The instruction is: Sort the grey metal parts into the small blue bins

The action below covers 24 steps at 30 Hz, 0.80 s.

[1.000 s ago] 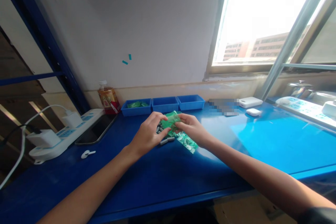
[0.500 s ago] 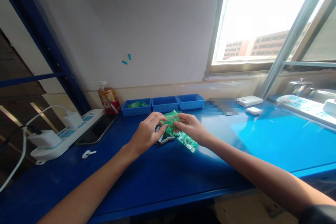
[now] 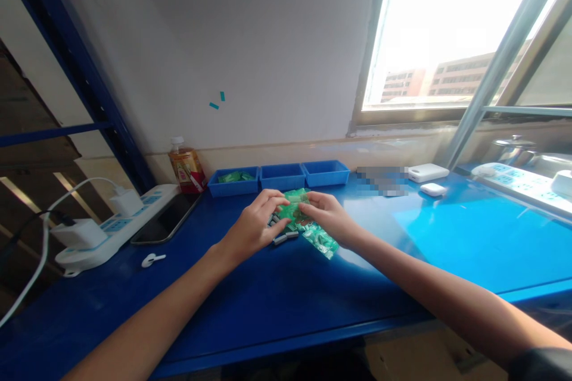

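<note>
Both my hands meet over the middle of the blue table (image 3: 277,297). My left hand (image 3: 254,226) and my right hand (image 3: 328,217) each pinch one small green plastic bag (image 3: 292,208) between fingers and thumb. More green bags (image 3: 319,241) lie on the table under my right hand. Several small grey parts (image 3: 282,238) lie beneath the bag, partly hidden by my fingers.
Three blue trays (image 3: 281,177) stand along the wall, the left one holding green bags. A bottle (image 3: 186,168), a phone (image 3: 165,220), a white power strip (image 3: 107,232) with chargers and an earbud (image 3: 152,259) are at the left. White cases (image 3: 428,172) sit at the right.
My hands have stayed on the green bag, the fingers shifting slightly as they work it. Nothing else on the table has moved.
</note>
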### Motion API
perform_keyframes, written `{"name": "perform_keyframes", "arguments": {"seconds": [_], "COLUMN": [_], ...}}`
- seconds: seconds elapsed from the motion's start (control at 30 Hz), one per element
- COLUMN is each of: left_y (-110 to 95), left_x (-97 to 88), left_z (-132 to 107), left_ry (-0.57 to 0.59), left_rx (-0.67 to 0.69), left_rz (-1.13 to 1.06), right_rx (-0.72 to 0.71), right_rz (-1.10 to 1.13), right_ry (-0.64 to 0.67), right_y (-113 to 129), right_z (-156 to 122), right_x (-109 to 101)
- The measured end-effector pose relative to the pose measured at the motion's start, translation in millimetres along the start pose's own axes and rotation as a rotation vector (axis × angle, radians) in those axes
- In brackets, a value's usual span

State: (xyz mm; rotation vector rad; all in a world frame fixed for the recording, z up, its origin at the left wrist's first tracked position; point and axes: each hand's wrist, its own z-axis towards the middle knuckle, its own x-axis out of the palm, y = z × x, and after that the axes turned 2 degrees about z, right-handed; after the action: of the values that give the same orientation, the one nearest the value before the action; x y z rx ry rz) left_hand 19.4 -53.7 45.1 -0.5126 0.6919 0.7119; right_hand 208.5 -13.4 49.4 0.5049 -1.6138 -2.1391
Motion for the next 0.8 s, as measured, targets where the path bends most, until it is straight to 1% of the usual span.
{"name": "perform_keyframes", "arguments": {"seconds": [0.23, 0.33, 0.4, 0.43, 0.5, 0.53, 0.57, 0.6, 0.63, 0.67, 0.7, 0.73, 0.8], "left_y": [3, 4, 3, 2, 0, -1, -3, -4, -5, -6, -6, -7, -7], "left_x": [-1.1, -2.2, -2.8, -3.1, -3.3, -3.1, -2.8, -2.3, -1.5, -0.6, 0.3, 1.3, 3.0], "left_z": [0, 0, 1, 1, 4, 6, 7, 9, 10, 11, 11, 11, 9], "left_ry": [-0.001, 0.006, -0.006, -0.025, -0.088, -0.106, -0.103, -0.074, -0.023, 0.037, 0.091, 0.122, 0.113], "left_rx": [0.006, 0.016, -0.037, -0.101, -0.305, -0.428, -0.553, -0.663, -0.745, -0.792, -0.801, -0.778, -0.686], "left_rz": [0.016, -0.011, -0.084, -0.142, -0.297, -0.393, -0.501, -0.613, -0.722, -0.816, -0.881, -0.909, -0.853], "right_rx": [-0.007, -0.007, -0.020, -0.046, -0.161, -0.253, -0.358, -0.466, -0.562, -0.640, -0.698, -0.733, -0.747], "right_rz": [-0.016, -0.031, -0.052, -0.085, -0.239, -0.346, -0.457, -0.555, -0.633, -0.689, -0.728, -0.761, -0.803], "right_ry": [-0.003, 0.002, -0.001, -0.022, -0.100, -0.132, -0.141, -0.129, -0.100, -0.067, -0.041, -0.030, -0.055], "right_y": [-2, -3, -5, -5, -7, -8, -9, -9, -9, -9, -10, -10, -10], "right_z": [0, 1, 1, 1, 0, 0, -1, -2, -2, -3, -4, -4, -5], "right_x": [-1, -2, -2, -3, -5, -6, -8, -9, -10, -11, -11, -11, -10]}}
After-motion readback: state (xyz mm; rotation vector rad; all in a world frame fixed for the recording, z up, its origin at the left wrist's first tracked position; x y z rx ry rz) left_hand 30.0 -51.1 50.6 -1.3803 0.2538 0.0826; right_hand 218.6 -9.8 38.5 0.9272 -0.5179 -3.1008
